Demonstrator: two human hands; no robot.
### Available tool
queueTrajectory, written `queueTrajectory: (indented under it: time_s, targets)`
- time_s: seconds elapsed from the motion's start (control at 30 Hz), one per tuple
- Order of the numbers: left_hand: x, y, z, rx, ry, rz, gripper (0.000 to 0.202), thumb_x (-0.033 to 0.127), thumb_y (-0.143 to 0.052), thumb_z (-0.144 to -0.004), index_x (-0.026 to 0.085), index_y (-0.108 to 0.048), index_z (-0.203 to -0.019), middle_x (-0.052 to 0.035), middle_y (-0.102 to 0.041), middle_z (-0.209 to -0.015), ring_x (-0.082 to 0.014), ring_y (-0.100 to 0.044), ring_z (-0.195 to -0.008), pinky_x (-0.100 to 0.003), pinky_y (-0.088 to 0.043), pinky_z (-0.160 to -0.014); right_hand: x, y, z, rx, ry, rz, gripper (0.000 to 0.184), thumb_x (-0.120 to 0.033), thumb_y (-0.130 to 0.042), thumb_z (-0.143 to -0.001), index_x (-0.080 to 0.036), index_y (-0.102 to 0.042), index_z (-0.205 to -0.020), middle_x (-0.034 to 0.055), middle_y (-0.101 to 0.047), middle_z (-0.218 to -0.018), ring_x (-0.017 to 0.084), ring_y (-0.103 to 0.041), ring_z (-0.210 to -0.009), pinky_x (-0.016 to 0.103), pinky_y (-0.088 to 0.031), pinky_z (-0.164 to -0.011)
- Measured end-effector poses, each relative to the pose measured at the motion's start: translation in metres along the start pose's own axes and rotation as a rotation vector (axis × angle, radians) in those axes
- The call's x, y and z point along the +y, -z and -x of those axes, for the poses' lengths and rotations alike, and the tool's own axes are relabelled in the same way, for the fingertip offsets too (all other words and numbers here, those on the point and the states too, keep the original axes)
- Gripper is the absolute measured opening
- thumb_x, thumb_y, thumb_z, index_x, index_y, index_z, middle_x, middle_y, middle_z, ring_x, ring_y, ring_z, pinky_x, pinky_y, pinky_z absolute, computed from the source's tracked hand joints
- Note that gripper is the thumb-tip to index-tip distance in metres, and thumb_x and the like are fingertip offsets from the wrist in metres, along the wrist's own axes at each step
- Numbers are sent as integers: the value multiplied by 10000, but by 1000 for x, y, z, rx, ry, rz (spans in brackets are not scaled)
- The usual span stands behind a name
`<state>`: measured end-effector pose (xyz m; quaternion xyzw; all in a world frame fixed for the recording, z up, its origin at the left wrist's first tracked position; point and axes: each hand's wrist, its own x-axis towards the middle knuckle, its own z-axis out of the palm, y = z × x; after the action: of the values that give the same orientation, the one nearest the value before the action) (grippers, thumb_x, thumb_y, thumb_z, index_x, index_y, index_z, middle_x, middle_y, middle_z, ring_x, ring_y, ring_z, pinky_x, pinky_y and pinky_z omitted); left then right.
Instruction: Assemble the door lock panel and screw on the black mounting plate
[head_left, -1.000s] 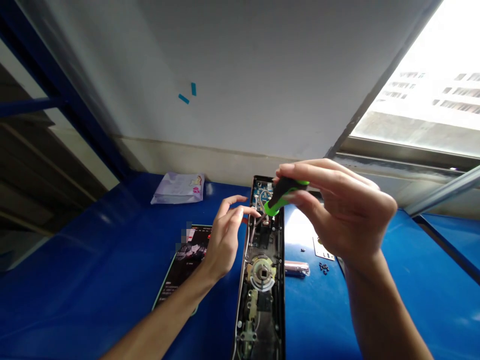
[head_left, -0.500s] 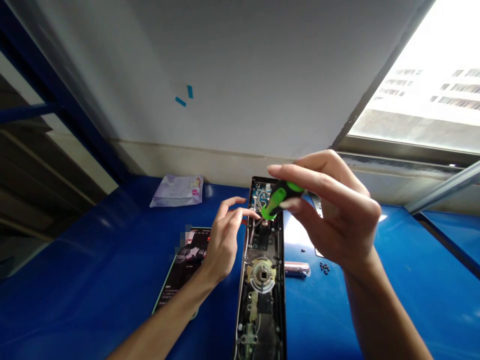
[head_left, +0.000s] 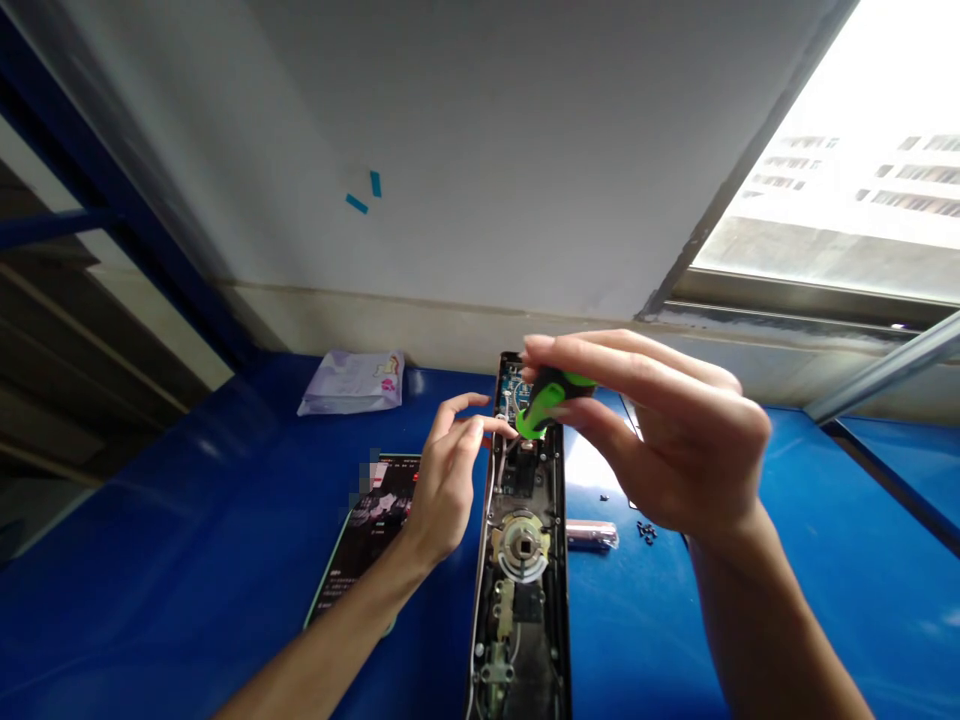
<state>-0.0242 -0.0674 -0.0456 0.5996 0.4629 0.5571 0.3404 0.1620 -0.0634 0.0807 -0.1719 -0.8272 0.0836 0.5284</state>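
A long opened door-lock body (head_left: 521,560) lies lengthwise on the blue table (head_left: 187,560), its circuit board and metal parts exposed. My right hand (head_left: 660,440) is closed on a green-and-black screwdriver (head_left: 546,398), whose tip points down into the lock's upper part. My left hand (head_left: 450,470) rests at the lock's left edge, its thumb and forefinger pinched together at the spot under the screwdriver tip. What those fingers hold is too small to make out.
A dark printed booklet (head_left: 367,530) lies left of the lock. A pale purple packet (head_left: 352,382) sits by the wall. Right of the lock lie a small clear plastic bag (head_left: 592,536) and several tiny black screws (head_left: 646,532). A window is at upper right.
My right hand has turned the screwdriver handle and shifted slightly left. The left hand has stayed in place at the lock's edge.
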Motion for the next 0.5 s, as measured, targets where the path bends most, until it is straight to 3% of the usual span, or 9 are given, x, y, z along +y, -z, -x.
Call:
queueTrajectory:
  time_s: [0.1,0.13,0.2,0.27,0.3,0.4,0.47,0.5]
  targets:
    - [0,0,0,-4,-17,-6,443,397,-374,-1102,220,-781,-1112,-75,-662,-1421,-291,-564,-1377,-448,-436,-1191,-1,0,1,119,-8,142,288,-267,-855,-873,-278,-816,-1158,35,-729,-934,163,-694,-758,325,-629,-659]
    - [0,0,0,-9,-17,1,449,396,-372,-1103,217,-784,-1094,-78,-654,-1429,-293,-560,-1384,-450,-428,-1198,-1,1,1,106,-31,148,280,-289,-823,-904,-267,-809,-1182,51,-723,-973,170,-698,-789,332,-631,-683]
    - [1,-1,0,-16,-7,24,468,404,-370,-1104,207,-791,-1047,-86,-638,-1445,-300,-551,-1402,-455,-419,-1209,-1,2,1,5,-78,57,347,-255,-659,-1014,-273,-724,-1355,95,-722,-1241,214,-736,-1014,384,-646,-855]
    - [1,-2,1,-20,5,43,475,412,-373,-1104,199,-791,-1024,-93,-628,-1453,-309,-544,-1418,-460,-416,-1215,0,3,1,-108,-92,-91,473,-169,-523,-1055,-309,-594,-1501,81,-646,-1480,241,-708,-1224,441,-614,-1019]
    - [0,-2,1,-19,6,48,473,413,-375,-1104,198,-790,-1029,-93,-630,-1451,-311,-544,-1420,-460,-417,-1215,2,2,1,-119,-81,-146,507,-136,-517,-1048,-323,-573,-1516,65,-645,-1499,240,-705,-1247,451,-608,-1043]
    - [-1,-2,1,-4,2,41,437,403,-382,-1102,211,-775,-1109,-86,-660,-1418,-303,-557,-1404,-460,-429,-1206,6,-3,2,9,-23,-125,445,-138,-711,-962,-329,-702,-1364,36,-781,-1206,206,-761,-1005,396,-661,-870]
    - [-2,-1,1,-7,5,35,414,385,-387,-1097,216,-760,-1159,-86,-689,-1369,-304,-561,-1398,-465,-445,-1191,8,-6,3,129,-18,-3,371,-221,-856,-865,-331,-781,-1212,13,-756,-973,180,-715,-823,354,-644,-703]
    - [-1,-1,1,-12,7,35,413,379,-385,-1096,214,-758,-1161,-89,-692,-1361,-306,-560,-1399,-469,-450,-1185,8,-6,3,148,-28,43,353,-264,-868,-857,-333,-789,-1195,15,-730,-951,179,-697,-809,349,-634,-676]
